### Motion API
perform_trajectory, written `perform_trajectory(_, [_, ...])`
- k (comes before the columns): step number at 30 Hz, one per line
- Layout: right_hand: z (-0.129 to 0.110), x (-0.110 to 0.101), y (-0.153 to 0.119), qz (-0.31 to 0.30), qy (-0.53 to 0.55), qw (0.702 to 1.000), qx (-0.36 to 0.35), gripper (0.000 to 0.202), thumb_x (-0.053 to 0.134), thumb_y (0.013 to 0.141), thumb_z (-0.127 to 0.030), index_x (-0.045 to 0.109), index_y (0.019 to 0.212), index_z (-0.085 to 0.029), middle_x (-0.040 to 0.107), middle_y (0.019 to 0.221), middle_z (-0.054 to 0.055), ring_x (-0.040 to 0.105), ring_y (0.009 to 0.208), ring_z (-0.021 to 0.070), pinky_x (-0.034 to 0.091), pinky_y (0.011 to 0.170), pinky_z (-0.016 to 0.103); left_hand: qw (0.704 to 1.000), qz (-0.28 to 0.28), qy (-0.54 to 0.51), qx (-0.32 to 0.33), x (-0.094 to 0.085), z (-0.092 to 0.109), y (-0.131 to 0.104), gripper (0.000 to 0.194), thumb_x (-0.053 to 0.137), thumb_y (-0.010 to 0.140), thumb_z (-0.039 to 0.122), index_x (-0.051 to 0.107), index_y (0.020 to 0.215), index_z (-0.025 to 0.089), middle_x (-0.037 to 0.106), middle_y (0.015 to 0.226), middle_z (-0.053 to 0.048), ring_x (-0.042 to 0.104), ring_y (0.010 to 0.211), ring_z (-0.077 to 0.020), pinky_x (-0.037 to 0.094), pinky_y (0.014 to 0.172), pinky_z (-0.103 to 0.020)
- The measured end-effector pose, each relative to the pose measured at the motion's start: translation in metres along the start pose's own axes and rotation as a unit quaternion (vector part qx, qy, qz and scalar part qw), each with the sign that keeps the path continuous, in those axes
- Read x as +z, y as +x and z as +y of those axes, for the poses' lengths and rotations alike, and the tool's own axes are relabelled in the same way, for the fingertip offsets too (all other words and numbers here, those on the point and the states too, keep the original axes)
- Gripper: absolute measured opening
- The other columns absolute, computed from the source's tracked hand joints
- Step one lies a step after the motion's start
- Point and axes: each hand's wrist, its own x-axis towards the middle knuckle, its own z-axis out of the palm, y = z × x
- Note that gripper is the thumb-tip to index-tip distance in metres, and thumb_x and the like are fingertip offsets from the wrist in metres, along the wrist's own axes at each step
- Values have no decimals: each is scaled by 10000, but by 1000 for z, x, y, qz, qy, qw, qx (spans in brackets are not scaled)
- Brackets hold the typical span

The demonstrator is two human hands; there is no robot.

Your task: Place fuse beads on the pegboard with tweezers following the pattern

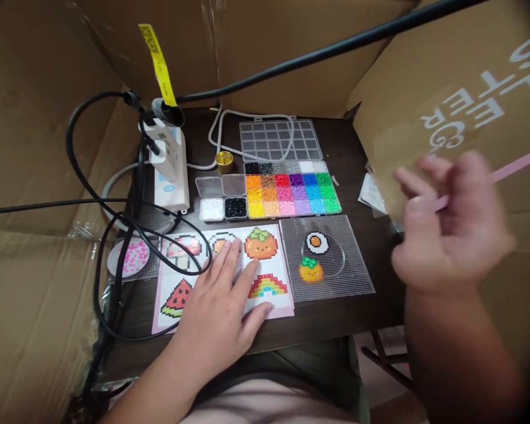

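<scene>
My left hand (225, 297) lies flat with its fingers spread on a printed pattern sheet (251, 309), which shows a watermelon slice, a persimmon and a rainbow. My right hand (450, 218) is raised at the right, blurred, holding a thin pink tool (519, 164) between its fingers. To the right of the sheet is a clear pegboard (353, 259) bearing an egg bead figure (317, 242) and, below it, an orange persimmon bead figure (311, 271). Behind them stands an open bead box (291, 191) with many colours.
Black cables (98, 265) loop over the left side and the sheet's edge. A white power strip (170, 182), small gold cup (224, 161), white and black bead cases (224, 209) and a pink-dotted disc (128, 257) are on the table. Cardboard walls (282, 59) surround it.
</scene>
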Motion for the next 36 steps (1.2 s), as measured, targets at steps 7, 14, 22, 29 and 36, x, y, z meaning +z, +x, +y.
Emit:
perform_trajectory(7, [-23, 4, 66, -209, 227, 951, -35, 751, 730, 744, -217, 513, 1366, -577, 511, 1465, -102, 492, 1400, 270, 479, 1129, 439, 996, 44, -76, 16, 0, -6, -1, 271, 591, 931, 297, 622, 1181, 200, 410, 1541, -185, 399, 1435, -370, 469, 1067, -562])
perform_trajectory(14, [26, 59, 59, 8, 260, 965, 15, 260, 694, 881, -266, 672, 1139, -283, 765, 900, 7, 752, 798, 188, 633, 749, 383, 989, 84, -108, 56, 2, -9, 1, 169, 642, 908, 215, 680, 1073, 203, 529, 1421, -165, 517, 1320, -339, 484, 1040, -562])
perform_trajectory(22, [41, 66, 47, -39, 282, 953, 107, 444, 511, 946, -624, 646, 1183, -275, 759, 779, 30, 727, 672, 200, 609, 683, 388, 988, 98, -105, 61, 3, -9, 3, 183, 650, 895, 169, 697, 1068, 205, 539, 1415, -163, 532, 1311, -324, 483, 1052, -556])
perform_trajectory(29, [33, 62, 64, 11, 385, 895, 225, 652, 204, 1008, -639, 640, 1170, -184, 715, 721, 61, 738, 686, 200, 553, 565, 313, 987, 111, -97, 63, 4, -8, 5, 175, 645, 889, 149, 717, 1041, 196, 560, 1395, -164, 549, 1291, -318, 489, 1050, -545])
perform_trajectory(36, [43, 58, 73, -34, 419, 846, 328, 574, 360, 946, -705, 661, 967, -218, 715, 792, 49, 665, 588, 141, 520, 507, 263, 987, 120, -82, 69, 5, -8, 4, 172, 625, 901, 145, 707, 1036, 213, 576, 1380, -144, 562, 1275, -303, 517, 1018, -529])
